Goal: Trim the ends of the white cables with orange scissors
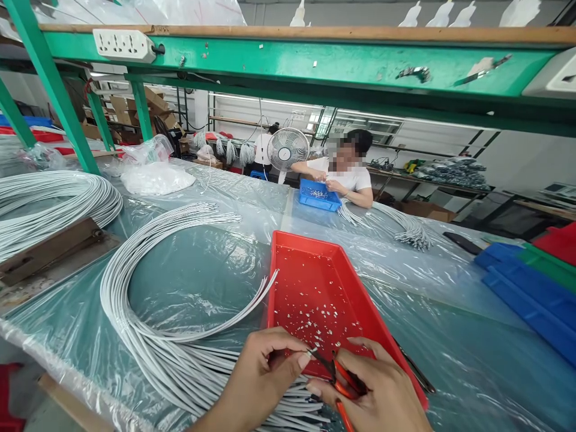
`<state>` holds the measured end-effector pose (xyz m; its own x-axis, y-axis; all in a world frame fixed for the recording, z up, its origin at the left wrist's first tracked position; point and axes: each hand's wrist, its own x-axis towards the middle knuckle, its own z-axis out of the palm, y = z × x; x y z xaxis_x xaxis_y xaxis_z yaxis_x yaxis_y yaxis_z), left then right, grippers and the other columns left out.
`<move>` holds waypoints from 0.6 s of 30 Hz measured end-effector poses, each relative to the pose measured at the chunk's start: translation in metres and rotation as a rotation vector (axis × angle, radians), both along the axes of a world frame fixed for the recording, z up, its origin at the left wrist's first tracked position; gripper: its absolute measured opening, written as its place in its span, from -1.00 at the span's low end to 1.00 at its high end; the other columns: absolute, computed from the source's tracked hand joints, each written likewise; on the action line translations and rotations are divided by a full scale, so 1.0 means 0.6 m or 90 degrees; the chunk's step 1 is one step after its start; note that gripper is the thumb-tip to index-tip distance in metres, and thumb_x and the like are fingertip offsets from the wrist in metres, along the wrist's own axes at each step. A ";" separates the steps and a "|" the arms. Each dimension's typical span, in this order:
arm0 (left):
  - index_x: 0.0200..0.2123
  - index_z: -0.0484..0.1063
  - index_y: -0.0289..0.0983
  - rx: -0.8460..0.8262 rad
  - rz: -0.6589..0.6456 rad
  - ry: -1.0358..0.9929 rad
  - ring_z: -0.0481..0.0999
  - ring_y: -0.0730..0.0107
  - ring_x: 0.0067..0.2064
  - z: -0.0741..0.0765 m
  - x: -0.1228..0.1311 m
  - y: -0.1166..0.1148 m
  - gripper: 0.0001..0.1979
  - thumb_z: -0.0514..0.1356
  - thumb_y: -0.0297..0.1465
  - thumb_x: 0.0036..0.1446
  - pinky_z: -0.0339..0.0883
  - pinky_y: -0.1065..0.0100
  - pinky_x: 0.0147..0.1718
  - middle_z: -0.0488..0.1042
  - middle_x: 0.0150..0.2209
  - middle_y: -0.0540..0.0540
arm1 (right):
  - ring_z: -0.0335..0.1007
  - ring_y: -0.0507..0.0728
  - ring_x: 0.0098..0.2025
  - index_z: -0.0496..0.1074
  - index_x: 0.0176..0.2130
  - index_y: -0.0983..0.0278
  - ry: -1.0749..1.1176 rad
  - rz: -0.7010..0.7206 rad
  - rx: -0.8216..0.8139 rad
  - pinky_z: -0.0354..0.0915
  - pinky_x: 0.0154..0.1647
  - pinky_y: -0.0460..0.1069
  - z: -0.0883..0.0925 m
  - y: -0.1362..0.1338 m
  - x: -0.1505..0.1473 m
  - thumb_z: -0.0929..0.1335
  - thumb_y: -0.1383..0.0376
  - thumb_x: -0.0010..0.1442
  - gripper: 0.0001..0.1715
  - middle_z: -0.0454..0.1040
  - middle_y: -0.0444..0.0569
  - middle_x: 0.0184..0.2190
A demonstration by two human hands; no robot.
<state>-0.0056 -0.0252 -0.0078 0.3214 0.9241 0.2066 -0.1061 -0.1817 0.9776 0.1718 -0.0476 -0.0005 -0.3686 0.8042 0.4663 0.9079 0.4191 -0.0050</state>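
Note:
My left hand (pixel 272 367) is closed, with thumb and forefinger pinching the end of a white cable over the near part of a red tray (pixel 315 240). My right hand (pixel 380 384) grips orange-handled scissors (pixel 345 384). Their dark, narrow blades point left and reach the cable end at my left fingertips; whether they touch it I cannot tell. Small pale scraps lie scattered in the tray. A curved bundle of white cables (pixel 121 300) spreads left of the tray, and its near ends pass below my hands. Several cable tips rest by the tray's left rim.
A coil of white cable (pixel 103 195) and a metal block (pixel 49 249) are at left. Across the table, a person (pixel 353 174) works over a blue tray (pixel 319 201). Blue bins (pixel 531 294) stand at right. A green shelf beam (pixel 279 57) spans overhead. A dark slim tool (pixel 416 369) lies right of the red tray.

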 end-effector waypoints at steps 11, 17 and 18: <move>-0.42 0.52 -0.37 -0.061 -0.150 0.017 0.36 0.40 -0.38 0.019 -0.012 0.008 -0.76 0.12 -0.33 0.10 0.19 0.44 -0.39 0.45 -0.46 -0.09 | 0.20 0.02 -0.63 0.09 -0.68 0.24 0.040 -0.006 -0.010 0.12 -0.51 -0.09 0.005 -0.007 -0.002 0.28 0.03 0.07 -0.50 0.19 -0.20 -0.76; -0.48 0.48 -0.38 -0.004 -0.015 0.036 0.36 0.42 -0.46 0.008 -0.005 0.002 -0.85 0.19 -0.39 0.02 0.18 0.46 -0.51 0.45 -0.51 -0.10 | 0.17 0.02 -0.63 0.06 -0.69 0.25 0.049 -0.056 -0.040 0.04 -0.61 -0.14 0.002 -0.014 -0.006 0.29 -0.03 0.04 -0.45 0.19 -0.18 -0.76; -0.48 0.48 -0.37 0.037 0.013 0.059 0.37 0.41 -0.45 0.006 -0.003 0.000 -0.86 0.18 -0.42 0.03 0.19 0.46 -0.51 0.46 -0.50 -0.11 | 0.18 0.02 -0.63 0.06 -0.69 0.25 0.052 -0.067 -0.051 0.03 -0.64 -0.14 0.002 -0.015 -0.007 0.29 -0.04 0.03 -0.45 0.19 -0.19 -0.76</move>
